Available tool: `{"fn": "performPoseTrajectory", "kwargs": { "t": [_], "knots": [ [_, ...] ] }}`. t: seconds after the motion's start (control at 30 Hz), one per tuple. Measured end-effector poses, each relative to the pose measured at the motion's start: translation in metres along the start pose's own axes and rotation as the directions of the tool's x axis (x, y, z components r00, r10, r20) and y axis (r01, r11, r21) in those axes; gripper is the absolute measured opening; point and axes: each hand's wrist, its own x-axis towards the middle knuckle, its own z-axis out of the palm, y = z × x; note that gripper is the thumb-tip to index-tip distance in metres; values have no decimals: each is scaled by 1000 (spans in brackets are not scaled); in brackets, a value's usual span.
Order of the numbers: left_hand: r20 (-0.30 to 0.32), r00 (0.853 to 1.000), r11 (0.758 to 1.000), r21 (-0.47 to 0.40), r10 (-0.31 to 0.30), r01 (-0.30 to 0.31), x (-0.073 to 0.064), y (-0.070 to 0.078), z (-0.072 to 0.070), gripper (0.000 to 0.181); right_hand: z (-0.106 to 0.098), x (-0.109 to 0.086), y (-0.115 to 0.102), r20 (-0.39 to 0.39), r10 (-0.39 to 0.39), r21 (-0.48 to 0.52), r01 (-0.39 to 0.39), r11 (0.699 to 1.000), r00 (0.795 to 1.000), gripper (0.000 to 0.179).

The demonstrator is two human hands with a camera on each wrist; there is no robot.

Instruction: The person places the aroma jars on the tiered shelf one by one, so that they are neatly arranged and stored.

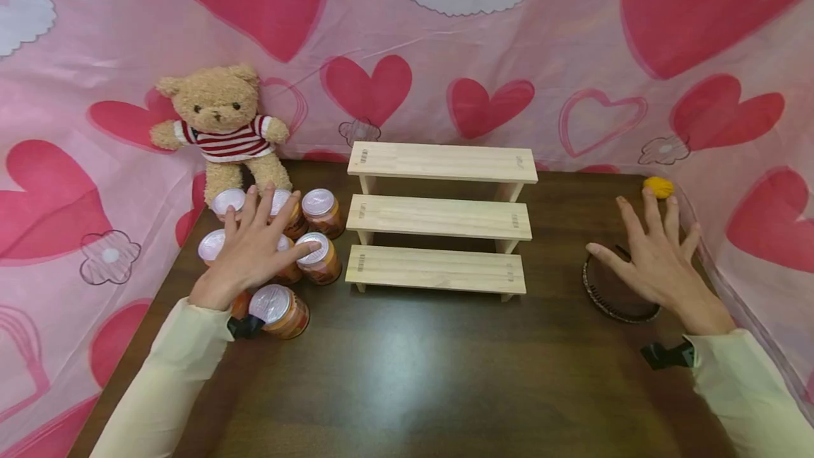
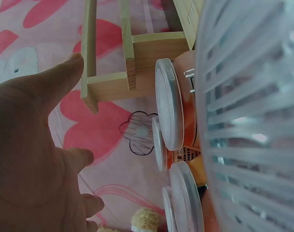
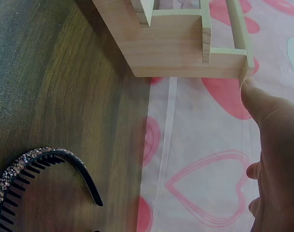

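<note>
2 bare hands are shown, both raised over 1 dark wooden table [image 1: 407, 387]. At least 8 cans [image 1: 323, 263] with orange labels and pale lids are grouped on the table's left side, beside the rack; the exact number cannot be told, since some are covered by the left hand [image 1: 251, 253]. That hand is held above the cans, with its 4 fingers and thumb spread; in the left wrist view, a gap is seen between it and 4 clearly shown lids [image 2: 168, 104].

The right hand [image 1: 661, 260] is held above 1 headband [image 3: 11, 171], which is toothed on the inside and glittery on the outside and is laid on the table's right side. Its fingers are also spread, with the thumb set apart. By its fingertips in the head view, 1 small yellow object [image 1: 661, 188] is seen near the table's back edge.

Between the hands, 1 wooden rack [image 1: 439, 218] is placed, stepped in 3 shelves. Behind the cans, 1 teddy bear [image 1: 219, 119] in a striped top is propped against a pink cloth [image 1: 559, 55] printed with hearts. 2 pale sleeves [image 1: 172, 359] are worn.
</note>
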Motion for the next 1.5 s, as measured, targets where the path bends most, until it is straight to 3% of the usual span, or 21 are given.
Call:
{"fn": "performPoseTrajectory", "kwargs": {
  "t": [0.57,0.83,1.17,1.37,1.5],
  "knots": [
    [-48,999,999,-42,-9,7,-13,-2,-5,98,-5,-2,-4,-18,2,37,-1,999,1000,92],
    [-147,989,998,-55,5,-13,-30,-7,-15,96,12,-8,-12,-140,-50,160,72,984,989,81],
    [-318,947,986,-137,50,-98,-58,-29,-29,91,51,-11,-33,-146,-118,277,156,948,982,55],
    [-396,915,967,-196,75,-164,-72,-39,-34,89,76,-13,-43,-135,-108,357,150,922,985,49],
    [-417,907,955,-246,50,-166,-81,-45,-33,87,89,-14,-47,-126,-92,413,136,901,988,46]
  ]
}}
